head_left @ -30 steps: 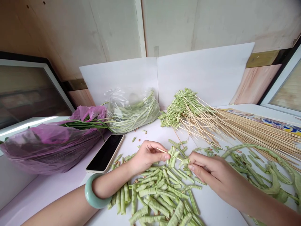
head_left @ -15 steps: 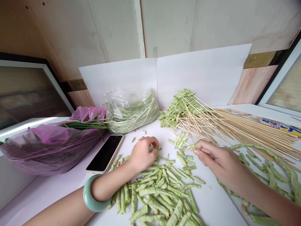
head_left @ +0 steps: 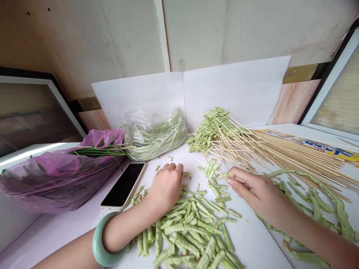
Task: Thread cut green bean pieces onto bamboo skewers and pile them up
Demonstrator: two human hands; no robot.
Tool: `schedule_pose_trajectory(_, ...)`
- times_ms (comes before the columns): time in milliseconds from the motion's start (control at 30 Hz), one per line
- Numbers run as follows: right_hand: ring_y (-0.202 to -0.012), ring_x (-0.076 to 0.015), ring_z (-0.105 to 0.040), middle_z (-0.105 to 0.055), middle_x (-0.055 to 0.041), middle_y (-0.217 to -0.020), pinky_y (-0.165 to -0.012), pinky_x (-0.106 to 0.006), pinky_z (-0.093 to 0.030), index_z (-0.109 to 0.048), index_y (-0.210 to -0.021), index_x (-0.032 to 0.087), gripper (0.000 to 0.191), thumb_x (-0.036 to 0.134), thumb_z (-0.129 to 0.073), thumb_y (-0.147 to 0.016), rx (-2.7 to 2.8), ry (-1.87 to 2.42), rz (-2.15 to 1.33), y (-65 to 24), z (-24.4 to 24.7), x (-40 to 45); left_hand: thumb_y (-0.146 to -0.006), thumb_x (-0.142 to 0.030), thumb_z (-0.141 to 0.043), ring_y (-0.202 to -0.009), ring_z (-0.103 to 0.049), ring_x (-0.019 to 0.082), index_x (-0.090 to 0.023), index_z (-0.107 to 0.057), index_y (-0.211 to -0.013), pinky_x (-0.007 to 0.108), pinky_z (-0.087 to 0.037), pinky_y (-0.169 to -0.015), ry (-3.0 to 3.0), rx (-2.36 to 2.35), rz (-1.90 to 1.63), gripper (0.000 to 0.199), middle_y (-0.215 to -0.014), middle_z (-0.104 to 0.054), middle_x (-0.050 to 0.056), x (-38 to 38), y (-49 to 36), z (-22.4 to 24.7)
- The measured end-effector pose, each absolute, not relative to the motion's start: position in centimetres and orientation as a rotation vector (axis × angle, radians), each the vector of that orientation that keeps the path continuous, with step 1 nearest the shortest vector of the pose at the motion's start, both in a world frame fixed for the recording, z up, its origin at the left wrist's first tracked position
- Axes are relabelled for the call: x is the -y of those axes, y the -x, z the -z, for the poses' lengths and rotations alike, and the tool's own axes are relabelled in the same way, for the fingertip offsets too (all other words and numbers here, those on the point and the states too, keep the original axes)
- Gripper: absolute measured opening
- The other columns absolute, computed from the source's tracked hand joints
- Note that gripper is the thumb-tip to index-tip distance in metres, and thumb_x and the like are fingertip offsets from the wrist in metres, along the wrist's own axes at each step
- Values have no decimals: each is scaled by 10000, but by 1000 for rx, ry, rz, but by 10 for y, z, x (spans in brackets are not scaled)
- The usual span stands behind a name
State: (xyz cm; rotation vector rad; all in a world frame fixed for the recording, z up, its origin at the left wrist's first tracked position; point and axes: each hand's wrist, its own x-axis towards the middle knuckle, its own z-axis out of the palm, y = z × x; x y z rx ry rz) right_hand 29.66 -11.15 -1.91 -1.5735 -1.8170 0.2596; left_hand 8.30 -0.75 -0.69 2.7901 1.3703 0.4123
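My left hand rests curled on the white table top, its fingers closed beside cut green bean pieces. It wears a pale green jade bangle. My right hand pinches a cut bean piece at its fingertips. Just beyond it lies a short skewer threaded with bean pieces. Behind that is a heap of finished bean skewers. Long whole beans curl to the right of my right hand.
A black-screened phone lies left of my left hand. Behind it are a clear plastic bag of long beans, green chives and a purple plastic bag. Loose bamboo skewers fan out on printed packaging at right.
Both hands have parted since the earliest frame. The skewer they held together now lies on the table, and my left hand has dropped onto the cut pieces.
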Motion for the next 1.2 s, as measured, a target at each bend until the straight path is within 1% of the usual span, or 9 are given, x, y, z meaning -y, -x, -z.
schedule_pose_trajectory(133, -488, -123, -243, -226, 65, -566, -457, -243, -214, -249, -685, 229, 278, 309, -302, -946, 1903, 1561, -320, -295, 16, 112, -871, -189, -461, -729, -574, 173, -181, -535, -867, 288, -451, -683, -2303, -1027, -863, 75, -826, -625, 49, 2, -84, 17)
schedule_pose_trajectory(200, -494, -124, -240, -229, 64, -571, -460, -244, -210, -230, -688, 228, 273, 302, -294, -942, 1930, 1559, -337, -294, 16, 112, -859, -235, -504, -714, -574, 163, -177, -532, -899, 274, -459, -666, -2058, -936, -944, 76, -812, -610, 36, 0, -85, 22)
schedule_pose_trajectory(267, -500, -124, -239, -228, 62, -577, -465, -245, -206, -221, -691, 227, 267, 294, -288, -941, 1945, 1560, -347, -294, 18, 112, -833, -266, -558, -725, -581, 164, -166, -553, -940, 270, -468, -669, -1887, -886, -992, 147, -806, -602, 32, -1, -87, 26)
schedule_pose_trajectory(367, -500, -123, -232, -216, 62, -579, -467, -248, -198, -217, -695, 225, 267, 291, -288, -944, 1958, 1567, -356, -294, 20, 112, -798, -279, -617, -722, -575, 159, -152, -602, -886, 262, -468, -681, -1787, -844, -1037, 155, -785, -607, 31, -2, -89, 28)
schedule_pose_trajectory(433, -503, -123, -230, -215, 62, -583, -467, -250, -195, -213, -698, 225, 267, 289, -290, -947, 1963, 1574, -362, -295, 21, 111, -795, -277, -627, -717, -567, 154, -150, -612, -836, 253, -465, -685, -1787, -817, -1056, 135, -774, -610, 31, -1, -89, 26)
schedule_pose_trajectory(633, -509, -124, -233, -219, 60, -587, -471, -259, -191, -206, -699, 223, 276, 288, -294, -953, 1976, 1571, -375, -295, 21, 111, -826, -285, -620, -731, -572, 164, -162, -645, -809, 247, -461, -686, -1948, -768, -1117, 126, -771, -636, 41, 3, -85, 25)
schedule_pose_trajectory(933, -510, -132, -260, -244, 60, -585, -479, -264, -211, -233, -704, 226, 279, 288, -299, -967, 1999, 1553, -408, -295, 24, 113, -771, -306, -711, -687, -611, 167, -166, -713, -752, 256, -482, -657, -2038, -707, -1099, 141, -739, -694, 52, 7, -81, 26)
schedule_pose_trajectory(1067, -497, -127, -278, -266, 59, -573, -473, -267, -221, -278, -701, 225, 279, 283, -329, -969, 1984, 1522, -464, -294, 25, 115, -701, -321, -774, -649, -616, 151, -154, -721, -768, 247, -495, -635, -1758, -617, -975, 188, -717, -701, 38, 9, -85, 28)
schedule_pose_trajectory(1200, -497, -124, -277, -273, 56, -570, -471, -269, -226, -304, -692, 220, 282, 268, -345, -968, 1980, 1489, -509, -293, 24, 115, -572, -302, -854, -597, -604, 136, -135, -705, -693, 246, -502, -613, -1520, -578, -877, 254, -661, -688, 22, 11, -90, 26)
